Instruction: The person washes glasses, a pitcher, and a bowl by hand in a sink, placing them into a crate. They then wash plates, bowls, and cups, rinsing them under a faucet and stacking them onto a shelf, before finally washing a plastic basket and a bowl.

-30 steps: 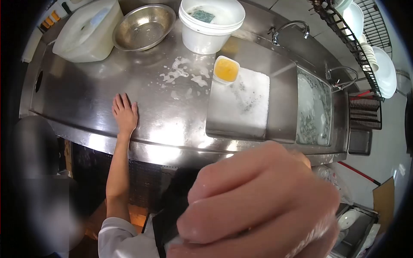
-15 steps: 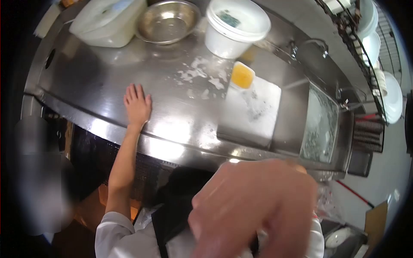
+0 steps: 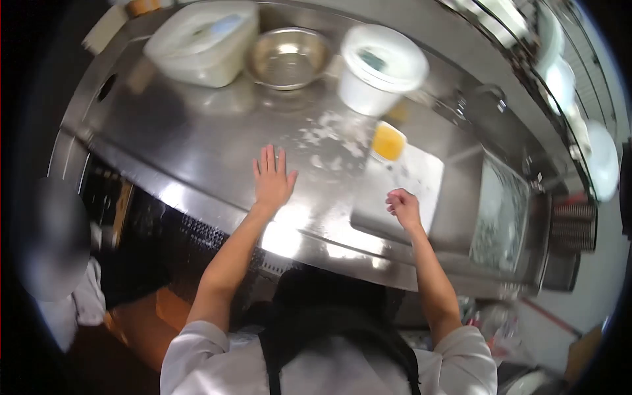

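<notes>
My left hand (image 3: 272,184) lies flat on the steel counter (image 3: 217,138), fingers spread, holding nothing. My right hand (image 3: 404,207) hovers over a rectangular basin whose surface is white and foamy-looking (image 3: 411,178). Its fingers are curled in, and I see nothing in them. Beyond that hand, at the basin's far left corner, sits a small white container with something yellow (image 3: 388,143) in it. White suds (image 3: 336,135) are spattered on the counter between the left hand and the basin.
Along the back stand a white plastic tub (image 3: 204,49), a steel bowl (image 3: 289,62) and a white bucket (image 3: 372,95). A water-filled sink (image 3: 501,214) is at right, with faucets behind. A wire rack (image 3: 520,56) of dishes overhangs the right. Another person (image 3: 56,243) is blurred at left.
My right hand has moved from close to the camera, low in view, out over the white basin. The left hand stays flat on the counter, its fingers spread. The view has shifted.
</notes>
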The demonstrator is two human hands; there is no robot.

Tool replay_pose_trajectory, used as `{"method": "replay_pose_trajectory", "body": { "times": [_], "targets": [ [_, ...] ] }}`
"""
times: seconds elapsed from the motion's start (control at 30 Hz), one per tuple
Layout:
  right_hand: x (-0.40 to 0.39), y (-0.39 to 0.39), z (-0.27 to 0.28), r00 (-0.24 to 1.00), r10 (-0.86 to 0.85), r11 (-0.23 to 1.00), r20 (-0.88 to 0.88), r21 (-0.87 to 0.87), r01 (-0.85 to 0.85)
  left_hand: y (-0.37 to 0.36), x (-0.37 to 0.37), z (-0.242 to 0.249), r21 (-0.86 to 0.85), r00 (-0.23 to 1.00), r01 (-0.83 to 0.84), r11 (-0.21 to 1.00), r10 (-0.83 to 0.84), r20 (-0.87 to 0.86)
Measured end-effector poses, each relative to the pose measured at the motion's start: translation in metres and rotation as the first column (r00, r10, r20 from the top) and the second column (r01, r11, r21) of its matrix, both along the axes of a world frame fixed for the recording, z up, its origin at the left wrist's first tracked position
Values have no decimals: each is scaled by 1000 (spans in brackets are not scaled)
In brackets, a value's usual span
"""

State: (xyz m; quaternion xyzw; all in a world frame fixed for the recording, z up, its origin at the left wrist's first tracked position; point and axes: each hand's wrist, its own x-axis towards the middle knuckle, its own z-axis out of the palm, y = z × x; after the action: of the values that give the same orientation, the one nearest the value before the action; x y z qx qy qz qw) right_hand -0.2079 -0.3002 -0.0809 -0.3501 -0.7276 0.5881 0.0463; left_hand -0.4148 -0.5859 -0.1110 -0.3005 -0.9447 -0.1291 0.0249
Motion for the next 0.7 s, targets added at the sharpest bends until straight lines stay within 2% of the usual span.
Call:
{"method": "replay_pose_trajectory", "body": {
  "times": [0.07, 0.13, 0.23, 0.3, 0.37, 0.43, 0.47, 0.5, 0.53, 0.57, 0.6, 0.63, 0.67, 0.7],
  "targets": [
    [30, 13, -19, 992, -17, 1000, 128, 27, 14, 22, 20, 3, 31, 981, 195, 980, -196, 8],
    [60, 24, -34, 983, -21, 996, 182, 90, 4, 47, 40, 7, 79, 925, 378, 922, -379, -2],
    [91, 42, -45, 965, -18, 994, 260, 111, -11, 91, 34, 26, 432, 871, 363, 825, -465, 157],
    [105, 50, -50, 960, -32, 998, 279, 66, 14, 133, 7, 57, 591, 915, 358, 723, -399, -65],
    [108, 60, -47, 964, -49, 998, 263, -13, 54, 171, -24, 123, 634, 913, 400, 662, -350, -210],
    [101, 77, -49, 988, -111, 990, 107, -71, 119, 210, -60, 161, 586, 887, 462, 666, -337, -315],
    [92, 90, -49, 990, -141, 984, 27, -102, 143, 229, -80, 170, 545, 866, 500, 673, -382, -323],
    [72, 107, -41, 987, -162, 986, -19, -34, 161, 250, -102, 174, 485, 887, 450, 750, -439, -144],
    [52, 130, -39, 977, -166, 985, -134, 14, 170, 270, -128, 175, 244, 891, 448, 860, -452, -40],
    [3, 169, -9, 930, -227, 942, -290, 178, 286, 307, -152, 172, -26, 893, 448, 894, -446, 55],
    [-23, 192, 4, 905, -266, 920, -332, 194, 342, 322, -170, 163, -285, 904, 428, 858, -401, 151],
    [-46, 209, 29, 925, -290, 871, -245, 332, 361, 330, -185, 154, -323, 900, 409, 853, -319, 297],
    [-72, 231, 31, 912, -290, 790, -290, 465, 399, 335, -198, 145, -367, 876, 389, 845, -216, 431],
    [-94, 249, 30, 898, -280, 691, -338, 579, 434, 339, -206, 134, -383, 871, 397, 834, -211, 443]
  ]
}}
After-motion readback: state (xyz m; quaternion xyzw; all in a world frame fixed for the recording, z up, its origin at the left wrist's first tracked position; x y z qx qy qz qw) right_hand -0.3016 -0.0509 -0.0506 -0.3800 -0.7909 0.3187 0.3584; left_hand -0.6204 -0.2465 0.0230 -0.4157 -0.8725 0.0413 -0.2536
